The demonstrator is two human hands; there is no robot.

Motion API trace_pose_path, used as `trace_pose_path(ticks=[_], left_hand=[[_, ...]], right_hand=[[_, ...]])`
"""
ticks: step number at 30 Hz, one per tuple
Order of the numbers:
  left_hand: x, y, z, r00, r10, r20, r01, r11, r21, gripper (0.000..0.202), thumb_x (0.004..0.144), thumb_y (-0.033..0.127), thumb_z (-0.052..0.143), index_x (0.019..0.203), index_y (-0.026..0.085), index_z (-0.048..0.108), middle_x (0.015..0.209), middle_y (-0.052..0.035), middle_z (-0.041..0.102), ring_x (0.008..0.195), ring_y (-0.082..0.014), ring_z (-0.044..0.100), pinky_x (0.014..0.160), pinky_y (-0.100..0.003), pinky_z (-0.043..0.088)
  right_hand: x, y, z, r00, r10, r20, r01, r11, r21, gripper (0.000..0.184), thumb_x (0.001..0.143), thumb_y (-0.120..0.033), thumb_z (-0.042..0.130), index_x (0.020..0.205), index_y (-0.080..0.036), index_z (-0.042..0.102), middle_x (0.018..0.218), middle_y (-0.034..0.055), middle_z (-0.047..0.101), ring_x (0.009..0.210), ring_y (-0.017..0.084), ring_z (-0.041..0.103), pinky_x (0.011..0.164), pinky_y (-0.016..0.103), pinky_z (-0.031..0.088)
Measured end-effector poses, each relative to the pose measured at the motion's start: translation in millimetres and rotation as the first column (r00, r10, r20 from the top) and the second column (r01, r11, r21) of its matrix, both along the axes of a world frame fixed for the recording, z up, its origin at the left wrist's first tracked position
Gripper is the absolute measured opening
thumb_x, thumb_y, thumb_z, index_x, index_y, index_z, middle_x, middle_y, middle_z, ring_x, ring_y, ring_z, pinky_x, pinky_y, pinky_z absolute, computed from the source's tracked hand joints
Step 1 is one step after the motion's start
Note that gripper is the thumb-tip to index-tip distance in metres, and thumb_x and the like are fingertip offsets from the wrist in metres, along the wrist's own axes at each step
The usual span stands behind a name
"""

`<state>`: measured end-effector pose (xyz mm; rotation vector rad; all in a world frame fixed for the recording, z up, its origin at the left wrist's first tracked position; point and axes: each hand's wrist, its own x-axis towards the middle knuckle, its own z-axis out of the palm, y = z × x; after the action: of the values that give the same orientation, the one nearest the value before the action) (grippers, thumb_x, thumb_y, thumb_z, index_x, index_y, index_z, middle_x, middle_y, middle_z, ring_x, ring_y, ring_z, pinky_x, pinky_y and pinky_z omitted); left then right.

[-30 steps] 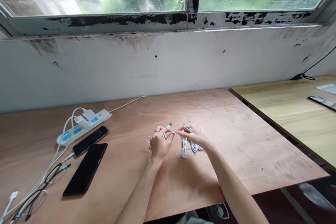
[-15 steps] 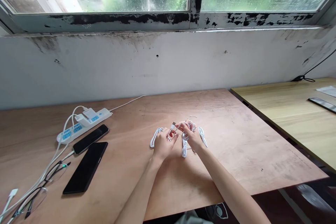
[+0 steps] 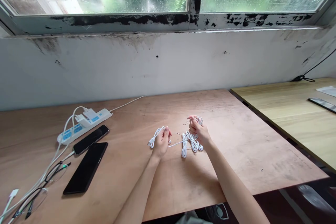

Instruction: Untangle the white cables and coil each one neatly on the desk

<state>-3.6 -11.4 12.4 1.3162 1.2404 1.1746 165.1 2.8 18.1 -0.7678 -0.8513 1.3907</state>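
My left hand (image 3: pixel 161 142) is closed round a white USB cable (image 3: pixel 175 144), thumb on top. From this hand the strand runs right, towards the bundles. A looped white cable (image 3: pixel 156 134) lies beside the left fingers, a pale plug end poking out at its left. My right hand (image 3: pixel 198 131) is raised a little, its fingers curled round part of a white cable whose loops (image 3: pixel 200 120) show above the knuckles. Below it rest a tied white cable bundle (image 3: pixel 184 147) and another bundle (image 3: pixel 193 143). Which strands join is hard to make out.
Two black phones (image 3: pixel 86 168) lie at left, partly overlapping. Behind them is a white power strip (image 3: pixel 106 113) with chargers plugged in. Eyeglasses (image 3: pixel 49 175) and white charging cords are at the far left. A lighter table (image 3: pixel 283 105) adjoins at right across a gap.
My hands have moved apart, the left slightly left and the right up and right. A strand now stretches from the left hand, and more of the bundles below the right hand shows.
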Motion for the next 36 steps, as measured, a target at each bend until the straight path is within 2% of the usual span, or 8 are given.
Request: trace_pose_path(ticks=[6,11,14,17,21,25,30,36], left_hand=[[-3,2,0.5,0.99,0.017,0.141,-0.016,1.0,-0.005,0.051,0.079,0.062,0.041,0.062,0.015,0.052,0.056,0.0003,0.051,0.048,-0.008,0.049,0.045,-0.019,0.038],[-4,3,0.5,0.978,0.048,0.201,-0.064,0.995,0.078,0.054,0.081,0.062,0.035,0.069,0.016,0.061,0.082,-0.0067,0.061,0.08,-0.0139,0.057,0.067,-0.023,0.048],[-4,3,4.2,0.967,0.023,0.255,-0.028,0.999,0.018,0.063,0.082,0.065,0.022,0.071,0.016,0.062,0.079,-0.0071,0.06,0.075,-0.0138,0.056,0.064,-0.024,0.048],[-6,2,9.6,0.925,0.002,0.38,0.035,0.995,-0.092,0.067,0.082,0.064,0.017,0.069,0.016,0.061,0.073,-0.0077,0.06,0.069,-0.0142,0.057,0.06,-0.026,0.049],[-8,0,14.2,0.857,-0.039,0.515,0.144,0.976,-0.166,0.044,0.082,0.054,0.04,0.083,0.017,0.064,0.087,-0.0074,0.065,0.078,-0.0139,0.06,0.064,-0.024,0.05],[-6,-1,11.5,0.842,-0.043,0.538,0.19,0.957,-0.221,0.033,0.074,0.043,0.061,0.096,0.019,0.062,0.099,-0.0066,0.066,0.08,-0.0118,0.062,0.066,-0.02,0.048],[4,-4,2.7,0.948,-0.032,0.316,0.106,0.97,-0.219,0.036,0.068,0.045,0.068,0.084,0.013,0.063,0.08,-0.0077,0.068,0.072,-0.0131,0.062,0.065,-0.022,0.047],[10,-5,-8.0,0.992,-0.12,0.049,0.123,0.991,-0.059,0.048,0.081,0.056,0.044,0.079,0.012,0.064,0.062,-0.0042,0.061,0.052,-0.0097,0.052,0.051,-0.021,0.042]], right_hand=[[6,-8,7.2,0.699,-0.006,0.715,-0.206,0.956,0.21,0.026,0.079,-0.043,0.057,0.074,-0.019,0.064,0.06,-0.0003,0.051,0.056,0.011,0.045,0.052,0.024,0.031],[-2,-13,-3.2,0.504,0.03,0.863,-0.382,0.904,0.192,0.013,0.07,-0.032,0.068,0.078,-0.022,0.064,0.062,-0.0001,0.057,0.053,0.012,0.046,0.053,0.024,0.03],[-6,-11,-12.1,0.449,0.003,0.894,-0.363,0.914,0.18,0.014,0.073,-0.024,0.063,0.062,-0.021,0.056,0.051,-0.0022,0.048,0.048,0.011,0.037,0.051,0.024,0.025],[-9,-8,-12.2,0.498,-0.116,0.859,-0.246,0.931,0.268,0.018,0.076,-0.024,0.058,0.06,-0.02,0.051,0.057,-0.0008,0.048,0.056,0.012,0.038,0.054,0.024,0.025],[-9,-7,-6.5,0.717,-0.101,0.69,-0.079,0.971,0.224,0.019,0.08,-0.036,0.054,0.069,-0.021,0.054,0.056,-0.0024,0.044,0.052,0.011,0.035,0.051,0.024,0.025],[-10,-5,-8.5,0.977,0.03,0.212,-0.036,0.999,0.026,0.025,0.076,-0.038,0.06,0.093,-0.02,0.06,0.049,-0.0076,0.028,0.044,0.009,0.023,0.044,0.023,0.021],[-16,-4,-12.8,0.938,0.125,-0.322,-0.155,0.985,-0.07,0.02,0.066,-0.028,0.07,0.078,-0.02,0.057,0.056,-0.0066,0.032,0.047,0.007,0.028,0.046,0.021,0.03],[-25,-5,-7.4,0.925,0.116,-0.362,-0.165,0.98,-0.107,0.033,0.068,-0.038,0.07,0.064,-0.02,0.043,0.062,-0.0044,0.039,0.055,0.008,0.043,0.054,0.023,0.039]])
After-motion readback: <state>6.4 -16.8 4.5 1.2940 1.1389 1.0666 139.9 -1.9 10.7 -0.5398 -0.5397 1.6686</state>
